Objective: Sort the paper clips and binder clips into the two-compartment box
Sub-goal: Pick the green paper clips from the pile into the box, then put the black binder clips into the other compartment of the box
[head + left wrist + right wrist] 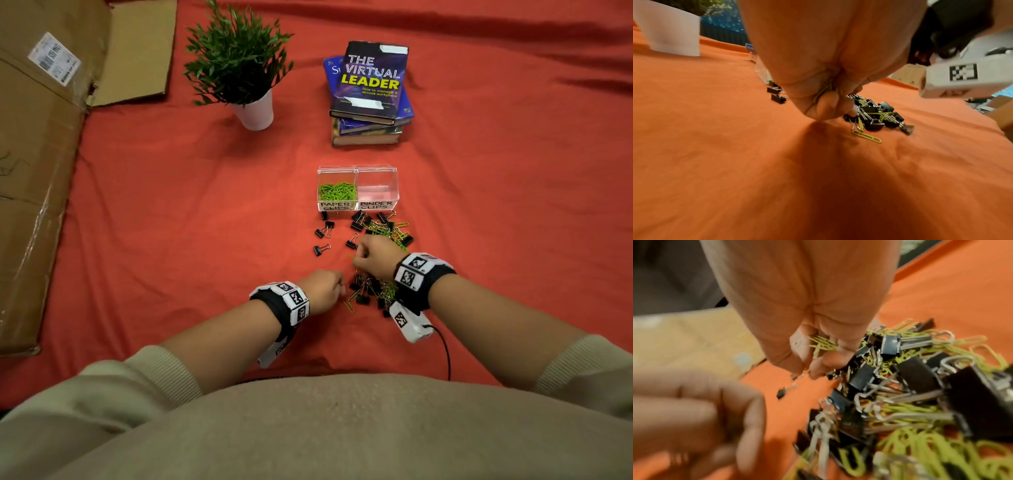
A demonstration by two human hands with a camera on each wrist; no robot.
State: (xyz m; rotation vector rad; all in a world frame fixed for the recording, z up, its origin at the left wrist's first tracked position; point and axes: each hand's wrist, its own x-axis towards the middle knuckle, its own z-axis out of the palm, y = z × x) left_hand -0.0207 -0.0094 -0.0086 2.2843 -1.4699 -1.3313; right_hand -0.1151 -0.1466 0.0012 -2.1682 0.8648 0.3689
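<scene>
Right hand [378, 255]: fingers curled around green paper clips [823, 343]. Left hand [323, 289]: likewise gripping paper clips [825, 91]. Two-compartment box [358, 188]: mid-surface, green clips in "PAPER CLIPS" side.

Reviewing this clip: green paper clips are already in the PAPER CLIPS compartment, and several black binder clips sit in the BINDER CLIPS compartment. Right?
Not quite. The green paper clips part holds, but the BINDER CLIPS compartment holds no clips in the head view; the black binder clips lie on the red cloth.
</scene>
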